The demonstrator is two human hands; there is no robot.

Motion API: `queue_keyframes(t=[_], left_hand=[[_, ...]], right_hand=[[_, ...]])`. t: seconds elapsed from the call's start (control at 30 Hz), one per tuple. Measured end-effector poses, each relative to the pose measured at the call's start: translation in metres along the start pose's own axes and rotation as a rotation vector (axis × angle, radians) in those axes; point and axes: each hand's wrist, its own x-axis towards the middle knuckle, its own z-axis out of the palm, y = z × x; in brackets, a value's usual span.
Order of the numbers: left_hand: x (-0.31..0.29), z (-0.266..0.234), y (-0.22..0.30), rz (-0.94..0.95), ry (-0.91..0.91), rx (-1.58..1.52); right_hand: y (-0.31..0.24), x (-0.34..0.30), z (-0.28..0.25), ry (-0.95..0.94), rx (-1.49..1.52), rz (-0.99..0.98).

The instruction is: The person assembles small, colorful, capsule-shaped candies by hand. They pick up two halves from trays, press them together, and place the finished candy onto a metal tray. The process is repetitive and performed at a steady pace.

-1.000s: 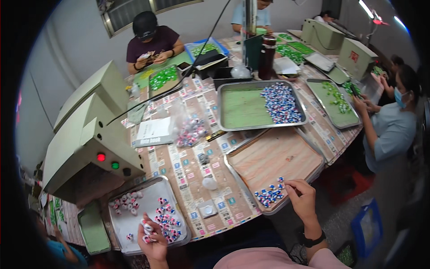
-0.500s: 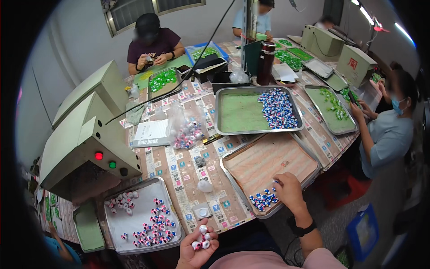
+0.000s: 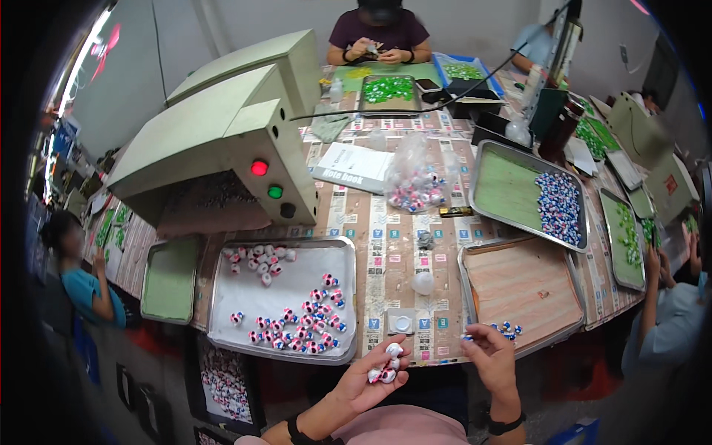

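My left hand (image 3: 357, 386) is cupped palm up, holding several small round white-and-pink pieces (image 3: 388, 374). To its right my right hand (image 3: 492, 363) pinches a tiny blue-and-white piece (image 3: 467, 337) between thumb and fingertips, apart from the left hand. Just behind the right hand, more small blue-and-white pieces (image 3: 507, 330) lie at the near edge of a tray lined with orange-brown cloth (image 3: 523, 282). On the left, a white-lined metal tray (image 3: 248, 304) carries white-and-pink pieces (image 3: 261, 261) and, nearer me, pink-and-white pieces with blue parts (image 3: 310, 319).
A beige machine (image 3: 230, 156) with red and green lights stands behind the left tray. Around the table's middle are a small white dish (image 3: 403, 324), a notebook (image 3: 352, 167) and a bag of pieces (image 3: 417, 182). Another tray (image 3: 512, 185) holds blue pieces. Co-workers sit around.
My right hand has lifted from the cloth-lined tray and moved toward my left hand with a small blue-and-white piece. The view has turned left; my left hand still cradles its pieces.
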Motion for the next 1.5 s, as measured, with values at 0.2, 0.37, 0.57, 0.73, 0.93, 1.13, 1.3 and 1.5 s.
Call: queue_keyframes(t=[0.2, 0.37, 0.57, 0.73, 0.93, 1.13, 1.3, 1.5], left_hand=[[-0.006, -0.016, 0.003, 0.008, -0.054, -0.026], [-0.01, -0.02, 0.004, 0.021, -0.054, 0.025], [-0.019, -0.022, 0.005, 0.071, -0.129, 0.049], [-0.023, -0.022, 0.009, 0.066, -0.147, 0.077], [-0.023, -0.031, 0.009, 0.06, -0.166, 0.154], [-0.023, -0.023, 0.007, 0.115, -0.029, 0.313], [-0.021, -0.017, 0.006, 0.139, 0.013, 0.335], [-0.013, -0.025, 0.002, 0.099, -0.012, 0.305]], right_hand=[[0.0, 0.011, 0.035, -0.157, -0.09, -0.116], [0.004, 0.021, 0.056, -0.166, -0.187, -0.181], [-0.004, 0.032, 0.073, -0.185, -0.518, -0.392], [0.005, 0.042, 0.082, -0.187, -0.731, -0.609], [0.006, 0.045, 0.089, -0.214, -0.871, -0.698], [0.005, 0.043, 0.085, -0.206, -0.746, -0.665], [-0.003, 0.017, 0.076, -0.25, -0.376, -0.322], [-0.006, -0.014, 0.074, -0.307, -0.1, -0.185]])
